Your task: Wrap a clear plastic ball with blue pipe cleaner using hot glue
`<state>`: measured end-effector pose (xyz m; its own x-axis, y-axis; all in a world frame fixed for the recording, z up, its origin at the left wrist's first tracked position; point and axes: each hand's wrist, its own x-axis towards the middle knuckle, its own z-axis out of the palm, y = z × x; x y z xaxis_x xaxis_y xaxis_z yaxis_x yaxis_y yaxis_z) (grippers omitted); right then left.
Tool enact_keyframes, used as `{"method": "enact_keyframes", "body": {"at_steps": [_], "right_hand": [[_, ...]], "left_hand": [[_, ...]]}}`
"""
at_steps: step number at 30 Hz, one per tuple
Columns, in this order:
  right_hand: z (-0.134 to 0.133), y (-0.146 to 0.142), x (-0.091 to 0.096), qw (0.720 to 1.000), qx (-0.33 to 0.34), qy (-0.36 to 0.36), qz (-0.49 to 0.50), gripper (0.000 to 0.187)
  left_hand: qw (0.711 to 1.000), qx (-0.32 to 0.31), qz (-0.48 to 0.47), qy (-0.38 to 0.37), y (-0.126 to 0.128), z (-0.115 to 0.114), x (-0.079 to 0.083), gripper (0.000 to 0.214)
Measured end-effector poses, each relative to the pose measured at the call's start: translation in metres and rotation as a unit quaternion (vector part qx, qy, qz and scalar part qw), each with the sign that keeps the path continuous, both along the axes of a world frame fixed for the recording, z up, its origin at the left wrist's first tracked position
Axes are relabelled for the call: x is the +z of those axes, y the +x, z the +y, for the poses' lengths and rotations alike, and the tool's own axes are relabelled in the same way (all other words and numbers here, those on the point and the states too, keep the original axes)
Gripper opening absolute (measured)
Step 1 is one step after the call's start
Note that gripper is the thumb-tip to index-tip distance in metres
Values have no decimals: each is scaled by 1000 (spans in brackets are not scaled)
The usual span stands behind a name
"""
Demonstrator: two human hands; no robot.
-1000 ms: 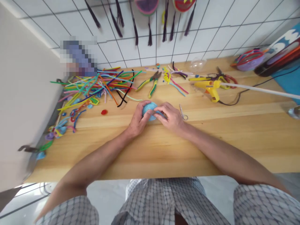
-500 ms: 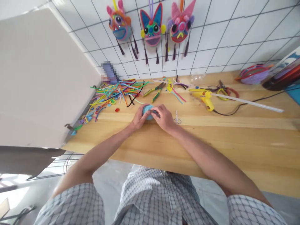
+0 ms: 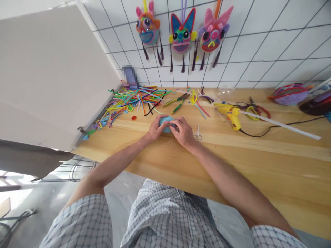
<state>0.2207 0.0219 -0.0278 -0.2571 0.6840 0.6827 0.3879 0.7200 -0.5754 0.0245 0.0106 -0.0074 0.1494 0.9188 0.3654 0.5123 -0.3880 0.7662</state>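
A light-blue round coil (image 3: 166, 120), wound in rings that look like pipe cleaner, is between my hands just above the wooden table. My left hand (image 3: 156, 128) wraps its left side, thumb across the front. At its right edge, the fingers of my right hand (image 3: 184, 132) are pinched together against the coil; they hide exactly what part they grip. Small scissors (image 3: 198, 133) lie just right of my right hand. Beyond the hands rest green-handled pliers (image 3: 178, 103). A red disc (image 3: 133, 117) lies to the left.
Loose pipe cleaners (image 3: 141, 98) are heaped at the back left. A yellow glue gun (image 3: 232, 117) with a long glue stick and black cord lies right. Behind it are red-handled pliers (image 3: 263, 112) and a clear plastic dome (image 3: 225, 92). Three decorated masks (image 3: 182, 36) hang on the wall.
The camera view has shifted, so the scene sits slightly further right. Both hands keep hold of the blue coil, with only small finger movement at its right edge.
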Motion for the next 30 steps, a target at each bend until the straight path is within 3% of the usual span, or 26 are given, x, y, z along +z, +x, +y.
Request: {"method": "enact_keyframes", "body": {"at_steps": [11, 18, 23, 30], "right_hand": [[-5, 2, 2, 999, 17, -15, 24, 12], [-7, 2, 4, 999, 10, 4, 30, 14], [-11, 4, 9, 999, 9, -28, 18, 15], [-13, 9, 16, 999, -16, -41, -5, 15]], "left_hand": [[1000, -2, -22, -15, 3, 1, -3, 54], [996, -63, 18, 52, -4, 5, -6, 43], [995, -89, -6, 37, -7, 1, -5, 41], [982, -189, 0, 9, -16, 7, -1, 62]]}}
